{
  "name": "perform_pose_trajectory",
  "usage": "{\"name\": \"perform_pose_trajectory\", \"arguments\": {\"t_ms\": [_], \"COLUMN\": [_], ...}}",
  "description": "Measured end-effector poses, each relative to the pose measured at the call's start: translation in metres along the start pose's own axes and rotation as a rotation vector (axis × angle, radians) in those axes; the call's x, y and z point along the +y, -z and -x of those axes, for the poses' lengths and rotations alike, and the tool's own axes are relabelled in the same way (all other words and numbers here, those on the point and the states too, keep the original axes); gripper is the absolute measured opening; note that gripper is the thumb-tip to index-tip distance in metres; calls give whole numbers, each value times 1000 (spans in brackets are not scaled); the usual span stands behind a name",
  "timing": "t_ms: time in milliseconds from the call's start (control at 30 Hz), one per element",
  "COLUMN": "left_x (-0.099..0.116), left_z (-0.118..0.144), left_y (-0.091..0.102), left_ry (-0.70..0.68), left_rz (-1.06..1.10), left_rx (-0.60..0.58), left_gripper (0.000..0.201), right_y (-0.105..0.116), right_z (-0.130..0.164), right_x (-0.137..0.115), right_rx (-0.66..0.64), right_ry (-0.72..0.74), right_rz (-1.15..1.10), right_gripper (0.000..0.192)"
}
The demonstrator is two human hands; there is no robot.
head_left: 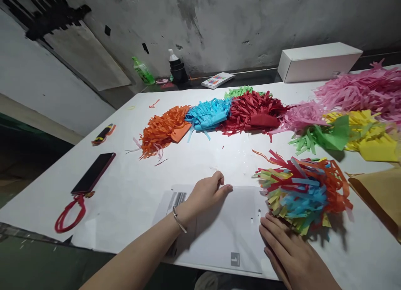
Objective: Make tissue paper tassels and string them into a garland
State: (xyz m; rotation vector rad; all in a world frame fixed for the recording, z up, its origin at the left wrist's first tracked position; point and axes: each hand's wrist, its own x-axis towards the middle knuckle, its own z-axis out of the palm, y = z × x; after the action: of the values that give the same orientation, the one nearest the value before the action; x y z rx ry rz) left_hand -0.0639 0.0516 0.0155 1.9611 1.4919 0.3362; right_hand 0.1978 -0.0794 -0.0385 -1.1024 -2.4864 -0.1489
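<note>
A white printed sheet (238, 227), with a barcode-like block and a boxed "1", lies flat before me at the table's near edge. My left hand (205, 194) rests over its far part; the fingers curl loosely, the thumb points out apart from them, and nothing shows between them. Beside the sheet's right edge, my right hand (288, 248) lies flat with straight fingers. Just beyond it, close to or touching its fingers, sits a multicoloured bundle of paper strips (303, 196) in red, blue, yellow and orange.
Fringed paper bundles line the back: orange (166, 129), blue (208, 113), dark red (255, 110), pink (360, 89), yellow (372, 135). A phone (94, 172) and cutter (102, 134) lie left. A brown envelope (379, 194) is right, a white box (318, 62) behind.
</note>
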Motion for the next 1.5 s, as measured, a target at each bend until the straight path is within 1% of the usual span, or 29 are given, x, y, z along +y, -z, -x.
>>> {"name": "perform_pose_trajectory", "arguments": {"t_ms": [100,200,300,367,433,467,500,600,633,700,767,800,867,900,933,967,1033,1067,1100,1133,1200,1233,1267,1333,1367,1400,1433,1500], "left_x": [5,13,20,23,25,25,24,25,25,26,26,27,27,27,28,29,31,33,35,38,43,46,49,54,57,59,60,60], "left_z": [1,3,5,7,7,8,8,11,13,17,20,21,23,24,26,28,34,37,41,45,52,56,60,67,71,76,81,92], "left_y": [14,26,33,36,38,38,38,35,33,28,24,22,21,20,19,18,15,13,11,9,6,5,5,8,9,12,14,17], "left_ry": [13,72,196,249,259,256,250,239,224,165,80,43,-4,-15,-19,-22,-48,-80,-125,-180,-289,-335,-369,-419,-443,-470,-495,-525], "left_rz": [279,521,712,802,832,833,827,806,793,747,664,611,505,453,404,354,228,149,63,-24,-174,-230,-270,-312,-333,-368,-423,-570], "left_rx": [-131,-205,-231,-221,-200,-186,-171,-122,-94,-30,47,81,146,172,190,201,226,253,295,352,463,494,506,477,459,448,446,459], "left_gripper": [31,36,38,43,47,49,49,48,47,44,41,39,37,37,36,35,32,30,28,27,26,27,27,27,25,24,32,68], "right_y": [6,17,29,34,37,37,36,30,28,22,18,18,21,24,28,33,43,47,49,51,49,48,46,47,49,53,57,67], "right_z": [-4,-10,-19,-23,-23,-21,-18,-11,-10,-12,-16,-19,-27,-31,-35,-40,-49,-52,-55,-57,-58,-58,-58,-59,-60,-62,-64,-69], "right_x": [3,10,18,21,21,21,21,15,12,4,-3,-5,-7,-6,-5,-2,3,6,8,10,11,10,8,5,3,2,1,2], "right_rx": [40,73,47,19,10,20,36,146,182,203,182,174,159,123,42,-69,-291,-359,-378,-367,-332,-341,-367,-420,-413,-380,-326,-215], "right_ry": [2,49,215,327,357,323,255,-44,-125,-256,-420,-519,-705,-769,-802,-809,-768,-739,-714,-695,-659,-647,-644,-663,-662,-642,-601,-495], "right_rz": [-34,-78,-120,-166,-220,-238,-244,-227,-235,-300,-468,-611,-997,-1198,-1367,-1481,-1590,-1641,-1703,-1777,-1890,-1880,-1818,-1597,-1468,-1355,-1267,-1153], "right_gripper": [36,37,39,38,36,37,37,41,41,42,43,43,41,42,44,44,36,34,36,42,61,67,69,60,54,48,44,37]}}
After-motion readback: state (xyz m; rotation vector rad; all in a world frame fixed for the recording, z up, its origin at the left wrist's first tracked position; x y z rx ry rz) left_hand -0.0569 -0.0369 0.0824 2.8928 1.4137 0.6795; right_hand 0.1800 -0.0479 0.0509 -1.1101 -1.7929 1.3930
